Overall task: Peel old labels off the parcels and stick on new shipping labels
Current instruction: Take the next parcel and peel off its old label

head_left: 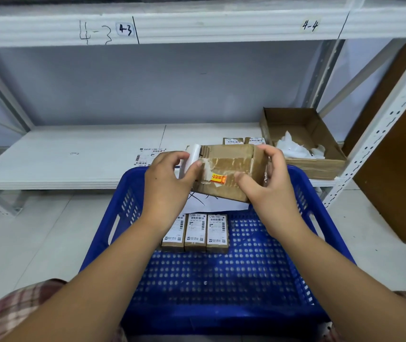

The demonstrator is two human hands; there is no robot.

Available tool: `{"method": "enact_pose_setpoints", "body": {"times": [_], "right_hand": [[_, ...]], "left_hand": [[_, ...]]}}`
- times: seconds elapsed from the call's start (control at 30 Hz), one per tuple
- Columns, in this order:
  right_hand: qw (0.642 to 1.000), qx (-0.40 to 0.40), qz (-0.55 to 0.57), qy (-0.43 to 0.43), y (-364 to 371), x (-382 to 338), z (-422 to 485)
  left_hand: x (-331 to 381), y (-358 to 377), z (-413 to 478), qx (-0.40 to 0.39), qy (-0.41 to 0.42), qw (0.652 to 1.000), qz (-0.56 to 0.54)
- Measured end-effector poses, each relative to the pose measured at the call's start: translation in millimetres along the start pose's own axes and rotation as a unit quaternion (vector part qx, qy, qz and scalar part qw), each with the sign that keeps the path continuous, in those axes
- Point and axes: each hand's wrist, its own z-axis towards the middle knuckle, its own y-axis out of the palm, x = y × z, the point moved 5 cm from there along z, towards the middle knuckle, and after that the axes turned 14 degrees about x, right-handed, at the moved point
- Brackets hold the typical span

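Over the far end of the blue perforated plastic basket (305, 208), the person holds a brown, tape-wrapped cardboard parcel (231, 166) in the air. The right hand (271, 183) is wrapped round the parcel's right end with its thumb on the top face, and the left hand (166, 183) pinches a white label (192, 159) curled up off the left end. On the basket's floor lie three small brown labelled boxes (195, 232) side by side. Beyond its far right corner an open cardboard carton (315, 167) of crumpled white paper sits on the shelf, and beyond its far left corner lies a printed label sheet (145, 156).
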Motion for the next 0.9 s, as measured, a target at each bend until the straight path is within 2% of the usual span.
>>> {"method": "enact_pose_setpoints", "body": {"times": [0.23, 0.53, 0.9], "right_hand": [[1.0, -0.011, 0.004, -0.014, 3.8, -3.3, -7.5], [1.0, -0.016, 0.023, -0.009, 4.7, -4.1, -6.7], [0.998, -0.023, 0.049, 0.013, 4.2, -0.6, 1.2]], "left_hand": [[-6.3, 3.0, 2.1, 0.008, -0.044, 0.999, -0.001], [0.2, -5.2, 4.1, 0.028, -0.037, 0.999, -0.002], [-7.4, -5.0, 6.3, 0.039, -0.08, 0.996, -0.02]]}}
